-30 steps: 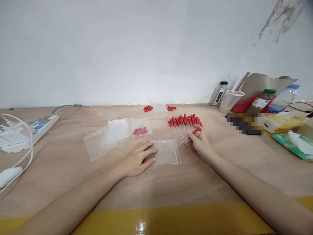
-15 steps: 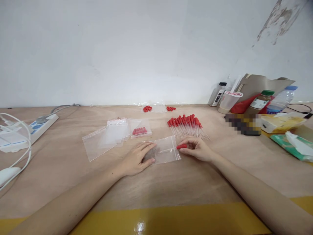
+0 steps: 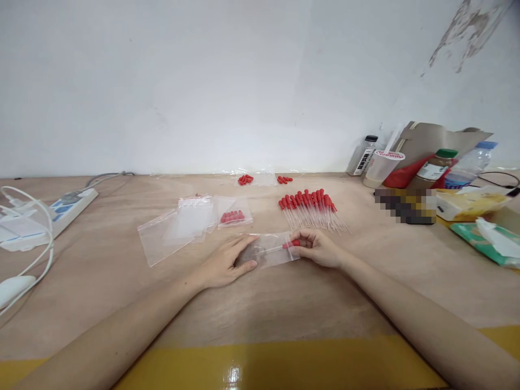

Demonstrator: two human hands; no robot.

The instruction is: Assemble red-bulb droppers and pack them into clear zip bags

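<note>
A clear zip bag (image 3: pixel 270 260) lies in front of me. My left hand (image 3: pixel 227 262) holds its left end, fingers stretched along the far edge and thumb at the near edge. A dropper (image 3: pixel 289 245) with a red rubber bulb and a thin clear tube lies mostly inside the bag, its tube pointing left. My right hand (image 3: pixel 314 248) pinches the bulb's end at the bag's right-hand mouth. Just beyond lies a row of droppers (image 3: pixel 311 203) with red bulbs. Several red bulbs (image 3: pixel 232 216) sit in another zip bag (image 3: pixel 247 215) behind my left hand.
Flat zip bags (image 3: pixel 179 222) overlap at left-centre. Loose red bulbs (image 3: pixel 246 179) lie near the wall. A power strip (image 3: pixel 77 208) with white cables is at left. Bottles, a drink cup (image 3: pixel 382 169), a beige bag (image 3: pixel 442 142) and a tissue pack (image 3: pixel 483 244) crowd the right.
My right hand has moved left with the dropper, so the red bulb has passed the bag's mouth. My left hand has stayed on the bag.
</note>
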